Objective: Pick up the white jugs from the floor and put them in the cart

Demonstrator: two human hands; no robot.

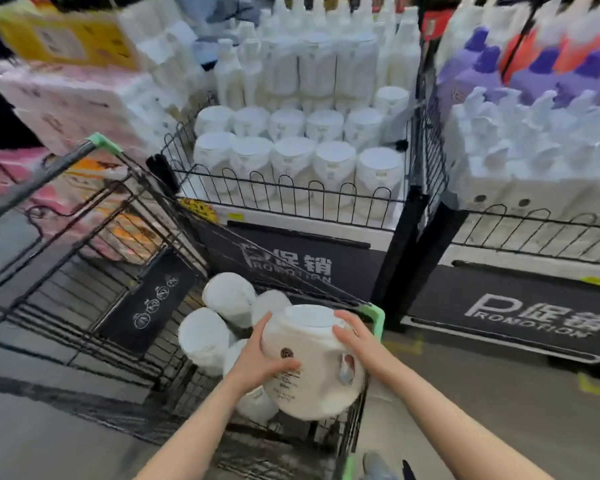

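Observation:
I hold a large white jug (312,372) with both hands over the near right corner of the black wire cart (94,271). My left hand (260,358) presses its left side, and my right hand (361,344) grips its right side by the handle. The jug is tilted, cap end away from me. Several white jugs (207,336) lie inside the cart below and to the left of it; one is partly hidden under the held jug.
A wire-fenced display stand (291,199) packed with white jugs and bottles stands straight ahead. Another stand (534,230) with white and purple bottles is on the right. Pink packages (66,109) are stacked at the left. A shoe (378,465) shows on grey floor.

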